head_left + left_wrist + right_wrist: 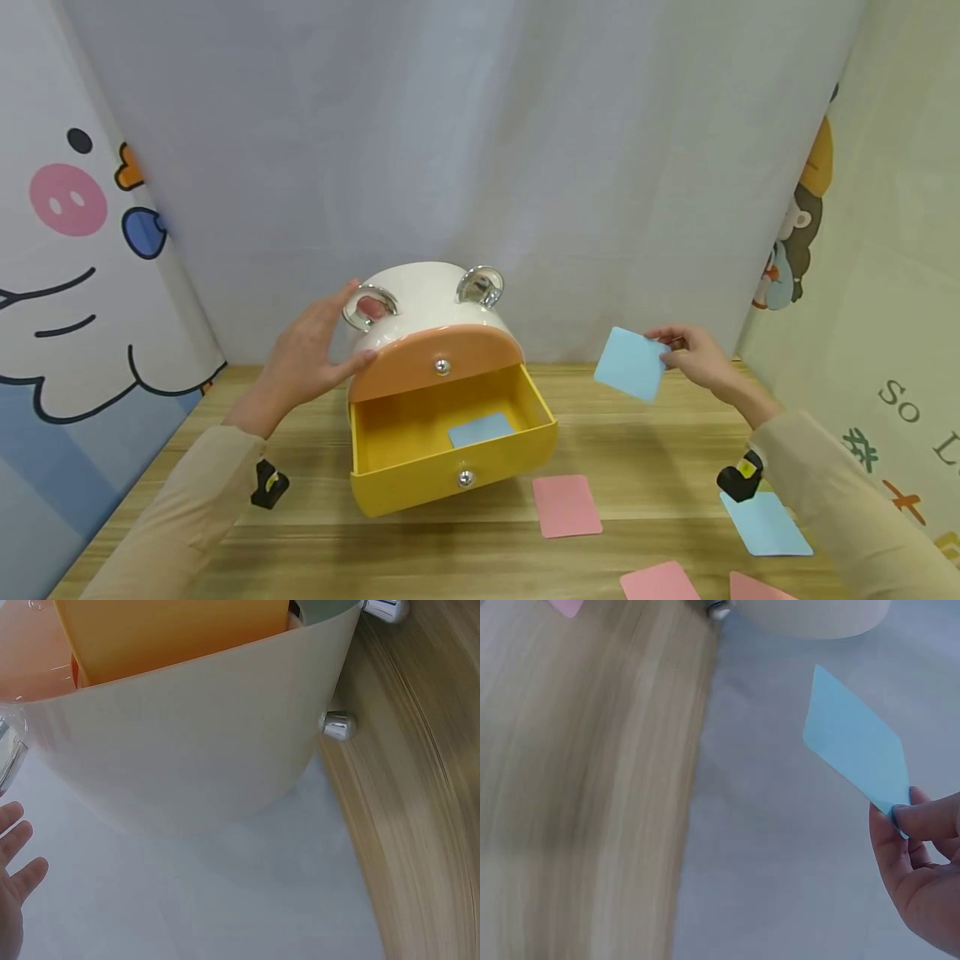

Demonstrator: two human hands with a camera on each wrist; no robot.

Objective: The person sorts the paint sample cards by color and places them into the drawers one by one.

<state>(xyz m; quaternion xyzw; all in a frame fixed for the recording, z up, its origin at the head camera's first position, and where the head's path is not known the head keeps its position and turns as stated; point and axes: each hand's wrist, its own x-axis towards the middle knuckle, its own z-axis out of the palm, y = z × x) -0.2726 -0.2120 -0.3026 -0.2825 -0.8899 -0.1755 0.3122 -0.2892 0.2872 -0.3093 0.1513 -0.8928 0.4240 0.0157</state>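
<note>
A white drawer box [427,293] with chrome ring ears and an orange upper drawer front [405,360] stands on the table. Its yellow lower drawer [450,490] is pulled out, and a blue card [482,429] lies inside. Against the box's left side rests my left hand [303,350], fingers spread near the left ear and thumb at the orange front. To the right of the box, my right hand [697,358] pinches a blue card [630,365] by one corner, above the table. The right wrist view shows thumb and fingers gripping that card [855,742].
On the wooden table [300,542], a pink card [567,507] lies right of the drawer. Two more pink cards, one of them a pink card [660,582] cut by the frame, lie at the front. Another blue card [767,527] is by the right forearm. A pale curtain hangs behind.
</note>
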